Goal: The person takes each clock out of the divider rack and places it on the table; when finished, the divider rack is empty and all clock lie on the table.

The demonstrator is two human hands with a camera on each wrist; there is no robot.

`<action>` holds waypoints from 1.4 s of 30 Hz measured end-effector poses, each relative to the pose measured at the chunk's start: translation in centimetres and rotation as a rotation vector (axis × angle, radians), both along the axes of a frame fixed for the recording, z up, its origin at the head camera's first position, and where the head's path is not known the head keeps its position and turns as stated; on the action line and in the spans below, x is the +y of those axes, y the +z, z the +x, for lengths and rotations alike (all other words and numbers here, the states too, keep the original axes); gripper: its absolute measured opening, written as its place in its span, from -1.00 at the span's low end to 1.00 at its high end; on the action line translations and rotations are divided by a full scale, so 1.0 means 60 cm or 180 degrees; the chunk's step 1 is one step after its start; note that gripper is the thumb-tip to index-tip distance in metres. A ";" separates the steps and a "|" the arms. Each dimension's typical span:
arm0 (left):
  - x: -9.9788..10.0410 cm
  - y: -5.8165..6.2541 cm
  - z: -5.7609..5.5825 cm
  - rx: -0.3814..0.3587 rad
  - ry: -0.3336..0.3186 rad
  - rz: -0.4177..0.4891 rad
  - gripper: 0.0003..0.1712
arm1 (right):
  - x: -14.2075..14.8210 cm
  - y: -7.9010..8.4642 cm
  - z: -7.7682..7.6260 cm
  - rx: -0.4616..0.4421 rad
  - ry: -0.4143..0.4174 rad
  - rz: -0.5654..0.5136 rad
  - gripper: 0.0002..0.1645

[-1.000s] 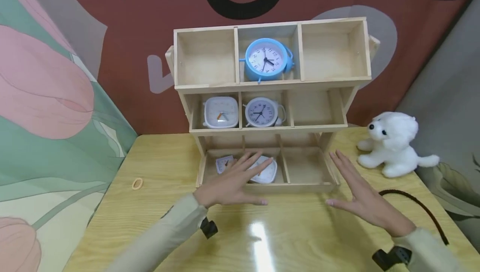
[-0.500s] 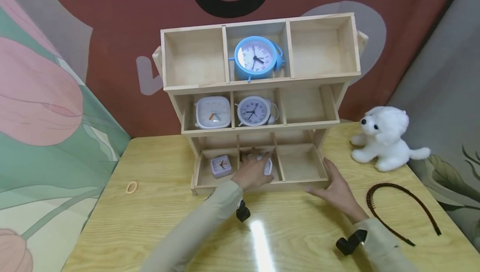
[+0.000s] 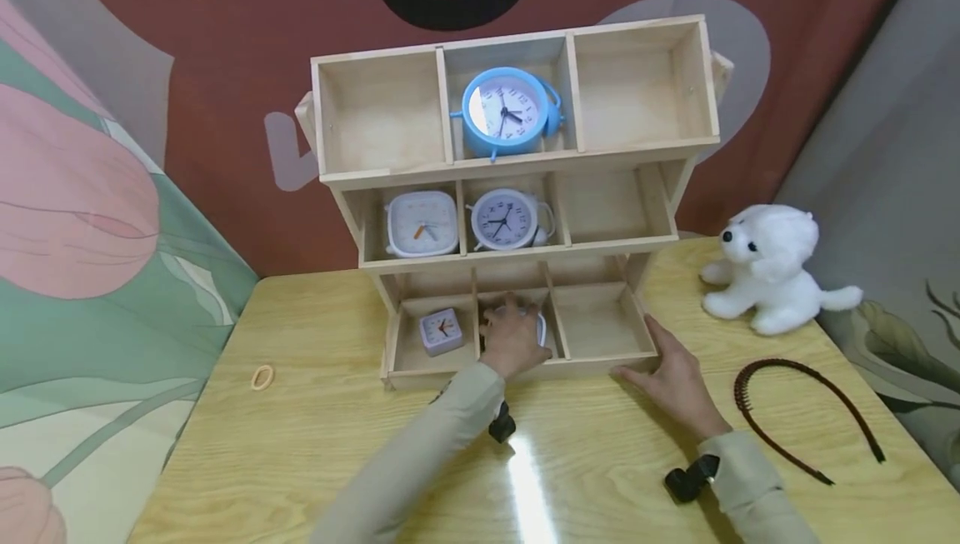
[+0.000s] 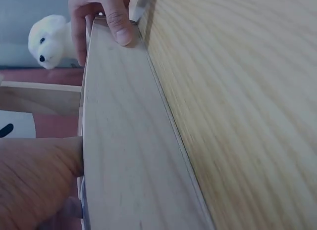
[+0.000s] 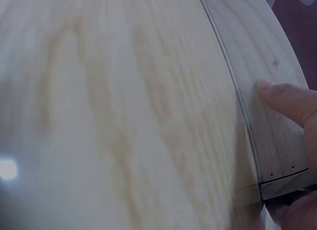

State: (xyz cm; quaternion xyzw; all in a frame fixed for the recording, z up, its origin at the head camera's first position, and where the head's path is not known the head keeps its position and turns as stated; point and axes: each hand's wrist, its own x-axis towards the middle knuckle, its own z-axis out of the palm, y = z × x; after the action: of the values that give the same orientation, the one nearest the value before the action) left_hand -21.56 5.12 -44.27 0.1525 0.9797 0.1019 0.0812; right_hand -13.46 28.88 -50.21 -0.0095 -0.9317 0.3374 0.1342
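Note:
A tiered wooden storage box (image 3: 517, 157) stands on the table, each tier split into three compartments. My left hand (image 3: 513, 344) reaches into the bottom middle compartment, its fingers spread and bent round a white alarm clock (image 3: 542, 329) that it mostly covers. My right hand (image 3: 675, 381) grips the front right corner of the bottom tier; in the right wrist view its thumb (image 5: 285, 99) presses the front board. Left of my left hand lies a small lilac clock (image 3: 441, 332). Above are a white square clock (image 3: 422, 223), a white round alarm clock (image 3: 504, 219) and a blue alarm clock (image 3: 504, 111).
A white plush dog (image 3: 772, 269) sits on the table (image 3: 322, 444) to the right of the box. In front of it lies a dark brown headband (image 3: 813, 386). On the left is a small tan ring (image 3: 262, 377). A patterned curtain (image 3: 232, 219) hangs behind.
My left hand has moved from above the bottom tier down into its middle compartment, onto the white alarm clock. The right hand has moved left and taken hold of the box's corner.

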 end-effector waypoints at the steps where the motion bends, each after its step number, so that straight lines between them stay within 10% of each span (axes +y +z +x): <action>1: 0.004 0.000 -0.001 0.0023 0.0006 -0.0024 -0.06 | 0.002 0.001 -0.001 -0.0010 -0.0007 0.0005 0.26; 11: 0.009 0.009 -0.006 -0.0158 0.0057 -0.0024 -0.07 | 0.001 0.012 0.000 -0.0153 0.0005 0.0085 0.26; 28: -0.020 0.081 0.017 0.0294 -0.0275 0.0155 -0.04 | 0.008 0.043 -0.003 -0.0005 0.0214 0.0442 0.11; 42: 0.013 0.070 0.160 0.0708 -0.1435 -0.0153 -0.05 | 0.006 0.044 0.000 -0.0165 0.0176 0.0488 0.14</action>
State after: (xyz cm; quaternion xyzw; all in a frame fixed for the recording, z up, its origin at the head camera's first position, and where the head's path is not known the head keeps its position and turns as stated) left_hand -11.98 5.93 -40.05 0.3755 0.9259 0.0406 -0.0028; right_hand -13.45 29.24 -47.59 0.0178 -0.9579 0.2683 0.1010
